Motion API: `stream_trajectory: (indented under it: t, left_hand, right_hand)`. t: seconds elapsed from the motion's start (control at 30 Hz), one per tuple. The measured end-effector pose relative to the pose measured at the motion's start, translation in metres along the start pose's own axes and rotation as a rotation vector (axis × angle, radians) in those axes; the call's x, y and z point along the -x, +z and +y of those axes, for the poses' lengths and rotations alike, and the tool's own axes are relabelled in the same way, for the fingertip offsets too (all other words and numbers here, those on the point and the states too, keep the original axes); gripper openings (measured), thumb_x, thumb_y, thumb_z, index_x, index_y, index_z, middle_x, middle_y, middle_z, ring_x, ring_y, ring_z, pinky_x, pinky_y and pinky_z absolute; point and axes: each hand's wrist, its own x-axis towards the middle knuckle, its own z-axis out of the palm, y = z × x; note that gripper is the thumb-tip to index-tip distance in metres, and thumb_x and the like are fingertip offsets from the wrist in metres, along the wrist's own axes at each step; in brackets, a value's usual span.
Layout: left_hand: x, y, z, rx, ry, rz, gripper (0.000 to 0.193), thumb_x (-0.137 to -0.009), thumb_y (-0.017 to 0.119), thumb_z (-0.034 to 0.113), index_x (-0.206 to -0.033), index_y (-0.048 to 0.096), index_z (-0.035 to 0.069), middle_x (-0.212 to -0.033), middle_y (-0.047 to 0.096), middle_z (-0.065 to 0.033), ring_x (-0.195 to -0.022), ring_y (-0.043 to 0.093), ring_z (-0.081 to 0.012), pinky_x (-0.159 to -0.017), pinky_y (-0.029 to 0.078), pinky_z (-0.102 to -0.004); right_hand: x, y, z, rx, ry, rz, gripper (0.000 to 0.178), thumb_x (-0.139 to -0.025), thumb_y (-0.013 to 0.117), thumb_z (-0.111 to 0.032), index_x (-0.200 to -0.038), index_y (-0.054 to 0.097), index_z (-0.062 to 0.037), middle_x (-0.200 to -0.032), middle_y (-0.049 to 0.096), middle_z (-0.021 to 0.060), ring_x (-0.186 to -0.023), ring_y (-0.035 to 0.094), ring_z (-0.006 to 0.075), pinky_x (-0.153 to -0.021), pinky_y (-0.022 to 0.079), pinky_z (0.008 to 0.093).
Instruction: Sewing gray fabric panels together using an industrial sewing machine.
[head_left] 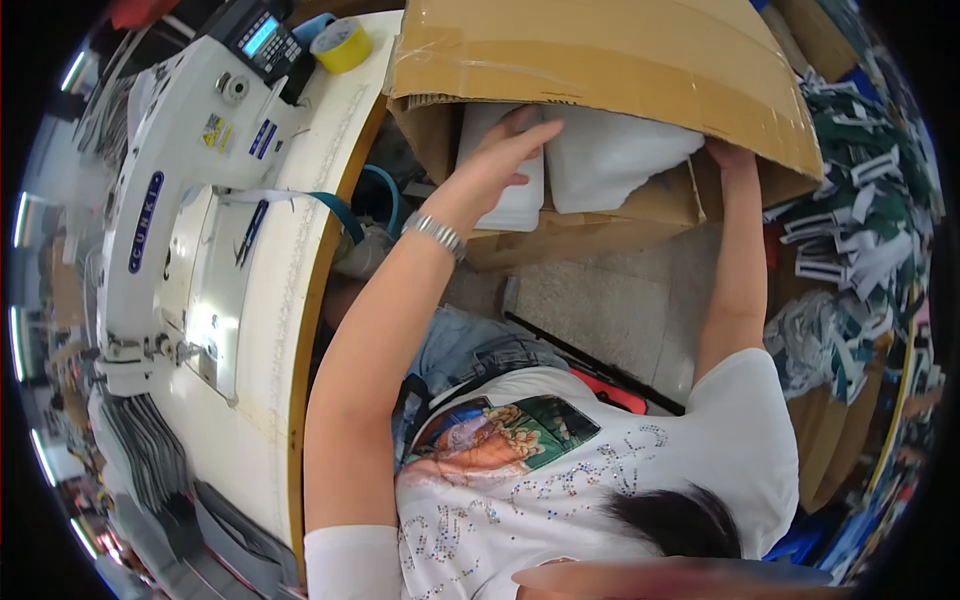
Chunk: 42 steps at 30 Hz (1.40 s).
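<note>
- While the left hand (507,160), with a silver metal-link watch (437,236) on its wrist, is in the mouth of a big brown cardboard box (600,50), its fingers are loosely spread, thumb apart, not closed on anything I can see.
- That hand's over a stack of flat white sheets with rounded corners (518,212); can't tell if it's actually touching them.
- Right beside that, also inside the box, there's a second bundle of thin white sheets with a wavy lower edge (615,160).
- Right hand (730,156) is at the box's right side, fingers tucked out of sight under the overhanging flap, so no idea whether it's gripping anything.
- Off to the left, a white sewing machine (185,130) sits on a long white surface with a wooden edge (265,420).
- Near its black control panel with a lit blue screen (265,38) is a yellow roll of tape (342,45).
- Over on the far right, a messy pile of dark green and white fabric pieces (850,190).
- Grey tiled floor (640,290) shows below the box.
</note>
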Motion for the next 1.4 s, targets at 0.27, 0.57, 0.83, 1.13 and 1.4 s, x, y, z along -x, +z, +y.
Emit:
stream_trajectory:
  t: [0.27, 0.57, 0.83, 1.13, 1.4]
  left_hand:
    - [-0.055, 0.04, -0.006, 0.059, -0.051, -0.014, 0.07, -0.094, 0.051, 0.057, -0.143, 0.043, 0.007, -0.148, 0.041, -0.0135, -0.132, 0.04, -0.0331, -0.108, 0.028, -0.0572]
    - [-0.025, 0.024, -0.005, 0.252, 0.125, 0.158, 0.059, -0.085, 0.07, 0.031, -0.137, 0.051, 0.01, -0.135, 0.054, -0.0087, -0.129, 0.047, -0.0236, -0.106, 0.033, -0.0508]
    - [0.02, -0.049, -0.082, 0.342, 0.099, 0.48, 0.053, -0.083, 0.073, 0.021, -0.131, 0.056, 0.007, -0.117, 0.064, -0.0066, -0.112, 0.058, -0.0181, -0.095, 0.044, -0.0351]
    - [0.008, -0.052, -0.101, -0.151, 0.13, 0.51, 0.067, -0.09, 0.065, 0.044, -0.141, 0.047, 0.005, -0.127, 0.062, -0.0189, -0.115, 0.06, -0.0272, -0.097, 0.045, -0.0335]
    - [0.1, -0.065, -0.116, -0.898, 0.508, 0.764, 0.044, -0.094, 0.06, 0.025, -0.129, 0.056, -0.001, -0.134, 0.055, -0.0202, -0.128, 0.049, -0.0351, -0.107, 0.041, -0.0424]
  right_hand:
    - [0.009, 0.028, 0.022, 0.291, -0.094, -0.019, 0.058, -0.097, 0.052, -0.048, -0.141, 0.046, -0.0109, -0.139, 0.053, 0.0078, -0.126, 0.051, 0.026, -0.104, 0.044, 0.0454]
    - [0.009, 0.01, 0.033, 0.354, -0.032, -0.27, 0.046, -0.094, 0.064, -0.035, -0.131, 0.054, -0.0099, -0.132, 0.056, 0.0059, -0.122, 0.05, 0.0222, -0.102, 0.041, 0.0401]
    - [0.025, 0.039, 0.078, 1.39, -0.504, -0.074, 0.049, -0.098, 0.057, -0.032, -0.135, 0.05, -0.0005, -0.131, 0.057, 0.0142, -0.121, 0.051, 0.0316, -0.103, 0.039, 0.0423]
    - [0.038, 0.042, 0.095, 1.098, 0.011, -0.116, 0.071, -0.086, 0.072, -0.047, -0.137, 0.051, -0.001, -0.133, 0.058, 0.0116, -0.121, 0.052, 0.0182, -0.104, 0.037, 0.032]
    - [0.126, 0.12, 0.114, 1.472, -0.838, -0.375, 0.026, -0.093, 0.067, -0.017, -0.111, 0.07, 0.0011, -0.116, 0.068, 0.0164, -0.107, 0.064, 0.0311, -0.094, 0.05, 0.0398]
